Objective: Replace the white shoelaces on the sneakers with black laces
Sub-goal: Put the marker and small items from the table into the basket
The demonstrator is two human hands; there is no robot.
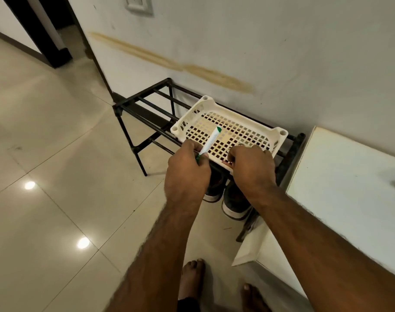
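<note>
L hand [187,170]: pinching pen [208,143]
R hand [251,167]: curled on basket [279,134] rim
Sneakers [234,203]: under both grips, on rack [144,109]
Progress: not begun; laces not visible

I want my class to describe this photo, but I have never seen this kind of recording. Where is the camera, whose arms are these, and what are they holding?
There is no machine here. A person wears one camera on the head, so you look down along their own two arms. The left hand pinches a white marker with green ends. The right hand grips the near edge of a cream plastic basket with a grid floor. The basket sits on top of a black metal shoe rack against the wall. Under the rack stand dark sneakers with pale soles, mostly hidden by the hands; their laces are not visible. The person's bare feet stand on glossy floor tiles. A white cabinet is at the right.
</note>
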